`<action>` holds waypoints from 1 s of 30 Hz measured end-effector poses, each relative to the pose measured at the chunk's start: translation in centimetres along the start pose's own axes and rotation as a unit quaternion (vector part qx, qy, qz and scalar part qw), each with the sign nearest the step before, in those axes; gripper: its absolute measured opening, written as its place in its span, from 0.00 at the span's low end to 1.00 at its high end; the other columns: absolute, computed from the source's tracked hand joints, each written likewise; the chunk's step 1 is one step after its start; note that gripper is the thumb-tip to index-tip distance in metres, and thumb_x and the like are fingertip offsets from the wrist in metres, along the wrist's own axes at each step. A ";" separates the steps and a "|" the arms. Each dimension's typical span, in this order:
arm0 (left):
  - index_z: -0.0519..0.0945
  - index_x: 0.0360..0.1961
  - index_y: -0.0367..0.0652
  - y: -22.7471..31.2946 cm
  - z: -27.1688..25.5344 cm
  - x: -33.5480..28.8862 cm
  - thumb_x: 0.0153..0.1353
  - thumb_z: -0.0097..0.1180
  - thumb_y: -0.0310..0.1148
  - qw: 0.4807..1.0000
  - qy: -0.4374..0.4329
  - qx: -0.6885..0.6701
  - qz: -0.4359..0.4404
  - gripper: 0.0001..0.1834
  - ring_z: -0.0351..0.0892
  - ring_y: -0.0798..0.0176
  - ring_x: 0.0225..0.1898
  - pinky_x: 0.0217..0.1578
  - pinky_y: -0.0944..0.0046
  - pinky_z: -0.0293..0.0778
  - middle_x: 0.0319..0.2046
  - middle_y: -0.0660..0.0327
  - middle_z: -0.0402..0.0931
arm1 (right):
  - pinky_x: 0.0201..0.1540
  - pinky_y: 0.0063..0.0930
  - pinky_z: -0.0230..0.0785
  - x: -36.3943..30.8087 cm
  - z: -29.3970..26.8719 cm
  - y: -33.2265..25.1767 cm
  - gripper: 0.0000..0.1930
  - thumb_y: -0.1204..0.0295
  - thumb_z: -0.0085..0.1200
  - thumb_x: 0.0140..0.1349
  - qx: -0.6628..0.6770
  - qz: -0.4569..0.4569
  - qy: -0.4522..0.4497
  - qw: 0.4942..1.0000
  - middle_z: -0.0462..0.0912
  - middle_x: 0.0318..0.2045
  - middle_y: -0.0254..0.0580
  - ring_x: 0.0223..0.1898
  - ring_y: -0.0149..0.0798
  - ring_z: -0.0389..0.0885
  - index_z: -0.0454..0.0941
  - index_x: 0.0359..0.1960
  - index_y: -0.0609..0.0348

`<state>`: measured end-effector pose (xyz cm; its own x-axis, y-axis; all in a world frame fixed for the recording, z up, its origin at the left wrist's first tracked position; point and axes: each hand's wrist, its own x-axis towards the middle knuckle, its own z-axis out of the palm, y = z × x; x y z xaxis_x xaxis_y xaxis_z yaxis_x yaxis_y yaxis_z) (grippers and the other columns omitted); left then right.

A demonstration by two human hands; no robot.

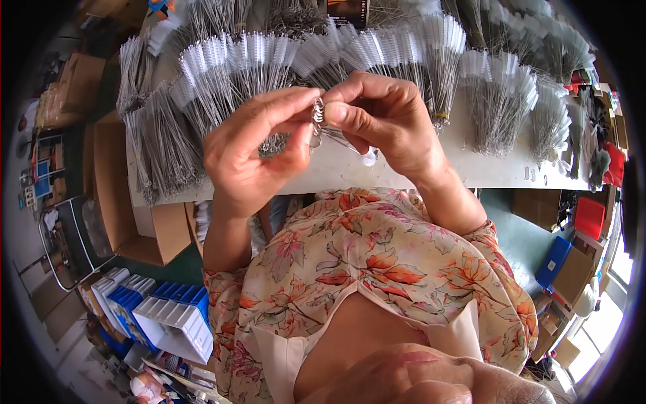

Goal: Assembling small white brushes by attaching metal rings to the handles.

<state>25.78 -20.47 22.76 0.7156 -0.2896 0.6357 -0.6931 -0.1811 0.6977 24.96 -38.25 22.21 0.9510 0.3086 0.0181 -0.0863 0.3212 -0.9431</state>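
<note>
In front of my chest, above the table's near edge, both my hands meet around a small cluster of shiny metal wire loops. My left hand has its fingertips and thumb bent round the left side of the loops. From the other side, my right hand pinches the cluster between thumb and curled index finger. Thin wires run under the right hand, and a white bristle tip shows below it. The loops look like handle ends of wire tube brushes; the fingers hide most of their shafts.
Many bundles of wire tube brushes with white bristles cover the white table. More brush bundles lie right. A cardboard box stands left of the table, with white and blue plastic bins nearer me. A red box is at the right.
</note>
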 end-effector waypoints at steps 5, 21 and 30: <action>0.79 0.39 0.34 0.2 -1.3 1.4 0.45 0.56 0.14 0.999 -0.034 0.018 -0.017 0.16 0.81 0.65 0.33 0.33 0.70 0.80 0.35 0.53 0.79 | 0.18 0.13 0.58 0.6 -0.2 -0.2 0.07 0.70 0.58 0.55 -0.075 -0.019 -0.043 0.996 0.76 0.20 0.29 0.17 0.18 0.66 0.78 0.31 0.62; 0.74 0.38 0.35 0.2 -1.5 2.4 0.62 0.49 0.28 0.912 -0.112 -0.221 -0.328 0.07 0.64 0.79 0.20 0.18 0.76 0.62 0.26 0.67 0.72 | 0.19 0.13 0.59 1.0 -1.8 0.5 0.07 0.70 0.56 0.58 0.010 0.039 -0.040 0.998 0.76 0.21 0.28 0.19 0.18 0.67 0.78 0.32 0.61; 0.74 0.38 0.36 -0.3 -1.5 2.3 0.62 0.48 0.29 0.876 -0.086 -0.313 -0.356 0.07 0.65 0.79 0.19 0.17 0.77 0.63 0.23 0.66 0.72 | 0.22 0.13 0.61 1.0 -1.9 -0.1 0.07 0.70 0.56 0.58 0.010 0.023 -0.065 0.998 0.77 0.22 0.28 0.22 0.18 0.68 0.78 0.32 0.60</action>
<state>27.80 -19.70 24.49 0.8859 -0.4604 -0.0568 0.1465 0.1614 0.9759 26.49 -39.67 21.70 0.8999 0.4357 0.0194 -0.1354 0.3214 -0.9372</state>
